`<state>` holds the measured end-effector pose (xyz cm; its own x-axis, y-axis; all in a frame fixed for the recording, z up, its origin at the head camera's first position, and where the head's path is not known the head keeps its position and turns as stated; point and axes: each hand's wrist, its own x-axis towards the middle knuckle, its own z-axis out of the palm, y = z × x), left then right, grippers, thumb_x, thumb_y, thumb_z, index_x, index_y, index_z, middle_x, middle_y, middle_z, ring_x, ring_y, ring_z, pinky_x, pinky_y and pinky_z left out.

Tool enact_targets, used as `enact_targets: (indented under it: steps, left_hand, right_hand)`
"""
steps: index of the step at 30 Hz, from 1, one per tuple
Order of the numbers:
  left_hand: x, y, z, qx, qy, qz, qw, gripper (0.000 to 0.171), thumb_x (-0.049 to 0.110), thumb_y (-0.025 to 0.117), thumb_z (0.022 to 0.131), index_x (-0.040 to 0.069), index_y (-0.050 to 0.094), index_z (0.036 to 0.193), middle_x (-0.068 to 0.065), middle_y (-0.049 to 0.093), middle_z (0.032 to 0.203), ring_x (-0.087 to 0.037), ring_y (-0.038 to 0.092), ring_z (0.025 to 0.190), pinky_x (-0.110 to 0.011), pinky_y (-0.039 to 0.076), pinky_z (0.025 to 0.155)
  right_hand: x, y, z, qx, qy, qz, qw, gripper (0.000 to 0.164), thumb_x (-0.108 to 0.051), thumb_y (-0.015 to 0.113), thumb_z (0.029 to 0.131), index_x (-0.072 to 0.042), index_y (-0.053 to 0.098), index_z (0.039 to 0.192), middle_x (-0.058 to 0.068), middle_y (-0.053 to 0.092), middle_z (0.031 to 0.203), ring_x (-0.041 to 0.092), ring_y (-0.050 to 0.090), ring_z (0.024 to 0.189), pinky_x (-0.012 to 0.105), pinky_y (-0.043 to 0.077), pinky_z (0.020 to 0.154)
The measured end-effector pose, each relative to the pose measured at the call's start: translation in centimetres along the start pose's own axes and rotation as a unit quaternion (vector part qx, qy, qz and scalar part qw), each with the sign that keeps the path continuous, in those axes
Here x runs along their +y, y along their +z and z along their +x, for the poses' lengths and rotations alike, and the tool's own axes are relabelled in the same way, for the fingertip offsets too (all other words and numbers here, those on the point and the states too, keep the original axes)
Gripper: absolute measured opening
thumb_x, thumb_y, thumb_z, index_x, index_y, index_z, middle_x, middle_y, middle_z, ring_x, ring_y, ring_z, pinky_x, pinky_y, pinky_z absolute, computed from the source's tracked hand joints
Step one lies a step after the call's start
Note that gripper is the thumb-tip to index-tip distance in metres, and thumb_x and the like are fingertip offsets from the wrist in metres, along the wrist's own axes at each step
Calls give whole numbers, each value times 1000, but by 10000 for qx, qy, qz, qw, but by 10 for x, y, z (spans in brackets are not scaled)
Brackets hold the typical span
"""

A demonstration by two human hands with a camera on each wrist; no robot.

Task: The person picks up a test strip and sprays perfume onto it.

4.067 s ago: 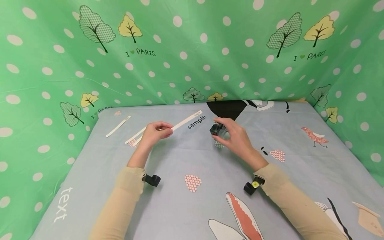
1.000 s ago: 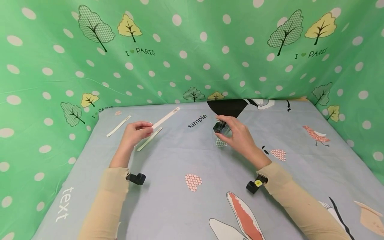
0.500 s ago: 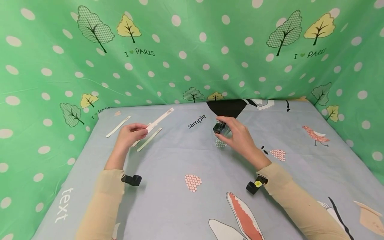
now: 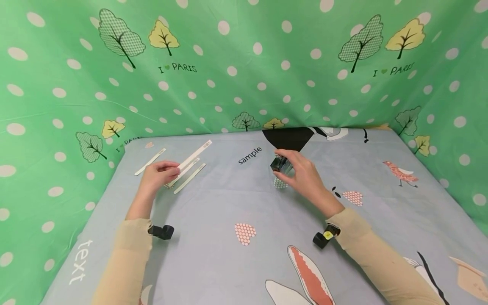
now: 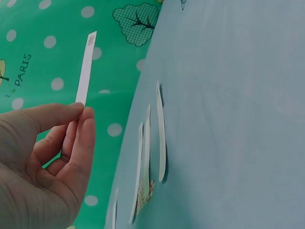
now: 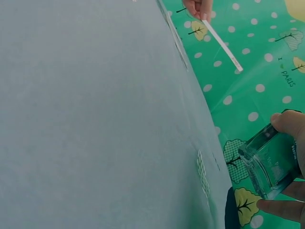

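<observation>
My left hand (image 4: 155,174) pinches one end of a white perfume test strip (image 4: 196,153) between thumb and fingertips. That strip slants up and away to the right, held above the table; its far end bears small print in the left wrist view. Below it, more paper strips (image 4: 189,178) lie side by side on the cloth, partly covered by the hand. My right hand (image 4: 303,171) grips a square clear glass perfume bottle (image 6: 271,164), with thumb on one side and fingers on the other. Lettering shows on the glass. The bottle is held above the table, tilted.
Another strip (image 4: 150,162) lies alone on the left of the table. A grey-blue printed cloth (image 4: 213,254) covers the table. Behind it hangs a green dotted curtain (image 4: 228,84), which also runs along both sides.
My left hand has moved left and slightly toward me with the strip, uncovering more of the strips lying below. The right hand stays almost in place with the bottle.
</observation>
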<state>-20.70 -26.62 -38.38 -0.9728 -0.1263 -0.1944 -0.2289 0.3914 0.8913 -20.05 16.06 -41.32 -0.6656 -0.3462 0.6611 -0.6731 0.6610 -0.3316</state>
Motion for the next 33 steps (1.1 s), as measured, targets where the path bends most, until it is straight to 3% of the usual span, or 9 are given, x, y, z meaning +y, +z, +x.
enact_targets:
  steps: [6,12,18,33]
  left_hand:
    - [-4,-7,0,-3,-114,-310,9995,40,10,67,94,-11,57,127,16,66,77,4,68,76,-17,59,79]
    - [-5,-15,0,25,-189,-260,9995,42,9,65,95,-12,55,129,18,65,75,5,67,73,-15,58,74]
    - [-8,-22,0,47,-172,-160,9997,44,9,65,95,-14,53,131,19,63,77,7,67,73,-14,58,75]
    - [-27,-35,7,198,-335,-413,9984,42,6,66,94,-13,54,129,17,65,77,6,68,72,-16,59,75]
  right_hand:
    - [0,1,-1,25,-30,15,10000,62,-19,85,80,-13,55,134,9,64,127,27,63,117,45,58,90]
    - [1,2,-1,7,-26,64,10000,62,-19,84,81,-14,55,135,9,64,127,27,63,118,45,58,90]
    - [3,3,-1,3,-9,102,9999,61,-20,83,82,-14,55,136,8,63,128,26,62,119,44,57,92]
    - [3,4,-3,-49,51,77,9999,62,-20,84,82,-14,55,136,8,63,128,26,62,120,44,57,93]
